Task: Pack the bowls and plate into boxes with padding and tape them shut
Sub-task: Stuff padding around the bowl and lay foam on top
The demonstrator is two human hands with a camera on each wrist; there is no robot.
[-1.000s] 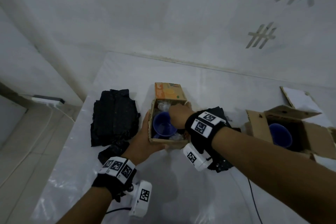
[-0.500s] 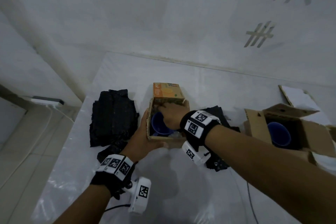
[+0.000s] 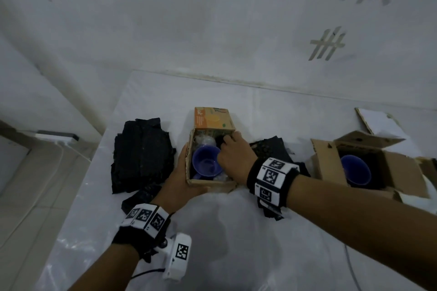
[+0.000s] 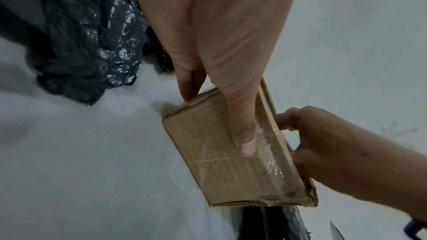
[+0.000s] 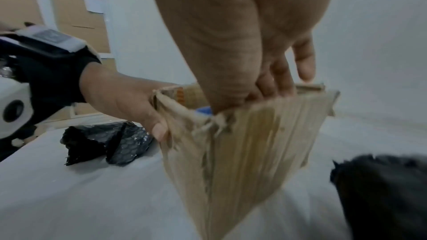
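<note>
White counter (image 3: 236,231) carries all; small box (image 3: 210,185) near middle, blue bowl (image 3: 206,163) inside; left hand (image 3: 182,184) grips box corner – thumb on front wall; hold box firm; right hand (image 3: 233,160) inside – fingers (image 3: 230,140) curled, pushing padding beside bowl; can't tell what they hold; pack corners snug, go gentle.

No wording can be made out anywhere: the orange flap (image 3: 211,117) of the small box (image 3: 208,184) near the table's (image 3: 236,231) far edge carries white lettering too blurred to read, and the wristbands (image 3: 272,177) bear only black-and-white square code markers.
</note>
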